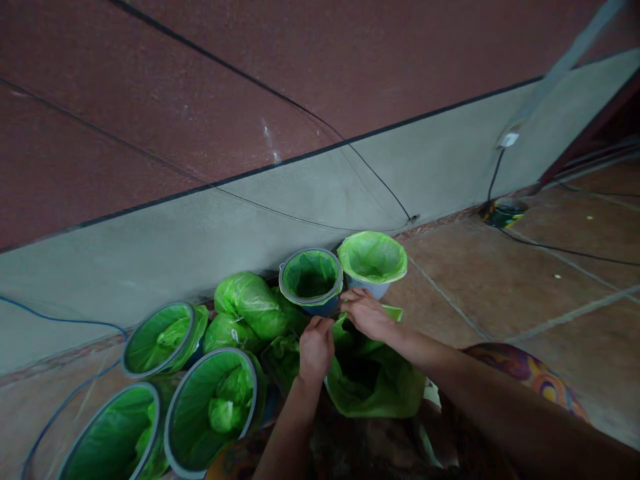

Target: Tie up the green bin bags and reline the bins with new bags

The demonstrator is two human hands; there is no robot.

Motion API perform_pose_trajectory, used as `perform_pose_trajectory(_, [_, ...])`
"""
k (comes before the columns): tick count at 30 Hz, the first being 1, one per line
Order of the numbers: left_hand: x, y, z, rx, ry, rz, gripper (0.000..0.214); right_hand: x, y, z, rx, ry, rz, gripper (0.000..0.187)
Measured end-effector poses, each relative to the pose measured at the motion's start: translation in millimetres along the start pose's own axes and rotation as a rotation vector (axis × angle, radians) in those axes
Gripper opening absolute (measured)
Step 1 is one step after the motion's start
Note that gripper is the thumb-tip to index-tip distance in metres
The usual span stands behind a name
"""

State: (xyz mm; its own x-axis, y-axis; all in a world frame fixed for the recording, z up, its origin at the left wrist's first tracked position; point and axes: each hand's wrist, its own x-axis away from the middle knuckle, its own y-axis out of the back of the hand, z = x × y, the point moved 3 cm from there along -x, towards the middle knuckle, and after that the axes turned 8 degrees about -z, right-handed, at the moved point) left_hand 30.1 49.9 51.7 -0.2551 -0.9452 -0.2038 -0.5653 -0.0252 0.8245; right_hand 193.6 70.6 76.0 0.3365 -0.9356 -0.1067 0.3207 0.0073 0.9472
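Close in front of me stands a green plastic bag [395,393] with its mouth spread wide and its inside dark. My left hand [317,347] is closed at the bag's near-left rim, fingers pinched together. On the far rim, my right hand [364,312] pinches the plastic too, its fingertips partly hidden. Just beyond the hands is a grey-rimmed bin [311,300] lined with green plastic. Beside it, to the right, a pale bin has a bright green liner [373,257] folded over its rim.
Left of my hands lie tied, filled green bags [247,303]. Several lined bins, one with a grey rim [167,413], stand at lower left. A wall [240,220] runs behind, with cables hanging along it. A dark can [505,213] sits on the tiled floor [450,267] at right.
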Motion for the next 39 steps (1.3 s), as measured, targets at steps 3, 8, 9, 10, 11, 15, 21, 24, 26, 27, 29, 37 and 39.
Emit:
perform_pose_trajectory(3, [-1, 3.4, 2, -0.104, 0.057, 0.002, 0.027, -3, 7, -2, 0.038, -0.083, -0.021, 0.022])
perform_pose_trajectory(8, [-2, 9.1, 12, -0.288, 0.205, 0.085, 0.026, 0, 20, -10, 0.064, -0.32, 0.014, 0.027])
perform_pose_trajectory(9, [-1, 10.2, 15, -0.308, 0.23, 0.098, 0.027, 2, 23, -14, 0.078, -0.378, 0.023, 0.029])
perform_pose_trajectory(10, [-1, 11.5, 18, -0.319, 0.252, 0.104, 0.027, 3, 26, -18, 0.097, -0.431, 0.031, 0.03])
perform_pose_trajectory(11, [-1, 13.0, 21, -0.32, 0.269, 0.102, 0.027, 3, 28, -23, 0.115, -0.479, 0.046, 0.031])
perform_pose_trajectory(15, [-2, 18.3, 28, -0.265, 0.31, 0.051, 0.024, 6, 26, -41, 0.135, -0.593, 0.177, 0.027])
perform_pose_trajectory(21, [-5, 15.8, 24, -0.171, 0.297, 0.011, 0.022, 5, 4, -29, 0.049, -0.273, 0.197, 0.046])
perform_pose_trajectory(24, [-3, 11.0, 25, -0.125, 0.285, -0.004, 0.02, 5, -4, -20, 0.049, -0.192, 0.185, 0.028])
perform_pose_trajectory(26, [-3, 8.0, 28, -0.073, 0.276, -0.021, 0.018, 5, -5, -19, 0.085, -0.211, 0.181, 0.026])
perform_pose_trajectory(27, [-3, 6.8, 29, -0.045, 0.27, -0.027, 0.017, 5, -5, -19, 0.093, -0.222, 0.177, 0.027])
perform_pose_trajectory(29, [-3, 5.2, 30, 0.0, 0.267, -0.018, 0.016, 3, -3, -20, 0.079, -0.237, 0.166, 0.029])
perform_pose_trajectory(37, [-7, 8.8, 26, 0.076, 0.257, 0.117, 0.025, 4, -3, -34, 0.045, -0.321, 0.207, 0.03])
perform_pose_trajectory(39, [-6, 9.0, 27, 0.047, 0.259, 0.116, 0.024, 6, -6, -35, 0.047, -0.313, 0.2, 0.027])
